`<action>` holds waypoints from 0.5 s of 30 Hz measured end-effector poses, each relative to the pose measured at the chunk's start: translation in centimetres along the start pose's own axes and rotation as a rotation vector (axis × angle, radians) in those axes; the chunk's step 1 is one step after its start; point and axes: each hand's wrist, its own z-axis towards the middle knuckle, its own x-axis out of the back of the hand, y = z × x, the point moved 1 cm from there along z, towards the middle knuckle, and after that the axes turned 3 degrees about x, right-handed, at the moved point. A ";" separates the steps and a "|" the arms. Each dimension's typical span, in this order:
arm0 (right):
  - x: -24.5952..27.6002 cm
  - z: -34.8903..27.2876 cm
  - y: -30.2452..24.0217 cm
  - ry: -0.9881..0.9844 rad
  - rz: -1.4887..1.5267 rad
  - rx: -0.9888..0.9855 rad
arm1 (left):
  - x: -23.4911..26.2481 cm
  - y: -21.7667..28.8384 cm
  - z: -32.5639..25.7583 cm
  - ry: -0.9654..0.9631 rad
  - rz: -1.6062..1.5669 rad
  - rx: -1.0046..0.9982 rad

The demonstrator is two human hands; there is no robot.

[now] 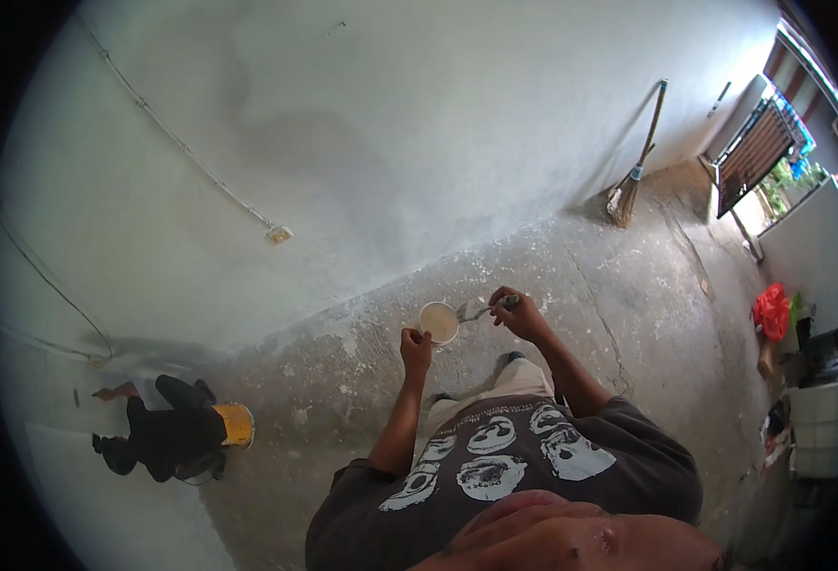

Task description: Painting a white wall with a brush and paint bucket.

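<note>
My left hand (417,350) is closed on the rim of a small white round tub (425,315), with the thumb over its near edge. Pale, off-white contents (441,324) show inside the tub. In my right hand (519,314) is what looks like a putty knife (467,312), its flat, pale blade pointing left. That blade is beside the tub's right rim; whether it touches cannot be made out. My fingers wrap its handle, whose end sticks out at the right.
A co-worker (176,423) sits on a yellow bucket (237,425) at left, one hand near the wall (381,124). An electrical box (280,234) hangs on a wall cable. A broom (633,181) leans farther right. A red bag (771,311) and pale bin (826,426) stand right.
</note>
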 end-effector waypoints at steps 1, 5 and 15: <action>0.6 0.3 0.3 -0.014 -0.005 0.001 | -0.9 0.3 -0.1 0.012 -0.006 0.007; 4.2 1.7 1.2 -0.029 0.056 0.036 | -4.4 3.3 0.1 0.063 -0.117 0.064; 16.6 4.1 3.2 -0.287 0.094 -0.070 | -10.0 5.2 0.3 0.209 -0.103 0.137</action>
